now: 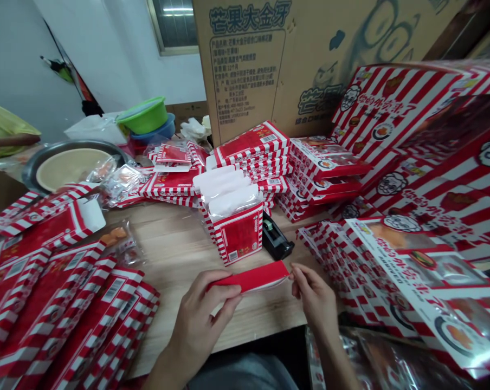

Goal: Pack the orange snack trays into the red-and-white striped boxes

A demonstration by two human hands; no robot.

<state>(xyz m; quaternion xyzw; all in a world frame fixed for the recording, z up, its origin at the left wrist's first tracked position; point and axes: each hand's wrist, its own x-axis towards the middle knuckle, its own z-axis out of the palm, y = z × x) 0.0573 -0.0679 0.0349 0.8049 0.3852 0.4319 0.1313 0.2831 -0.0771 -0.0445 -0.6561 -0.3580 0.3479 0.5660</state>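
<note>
While left hand [200, 311] and right hand [313, 298] pinch red card sleeve [249, 277], open wooden tabletop [175, 254] reaches near edge.

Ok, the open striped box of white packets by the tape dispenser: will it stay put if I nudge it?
The box looks like thin printed card, so likely light. The white packets rise above its rim, so it may tip if pushed high. On the smooth wooden tabletop it could also slide.
</note>
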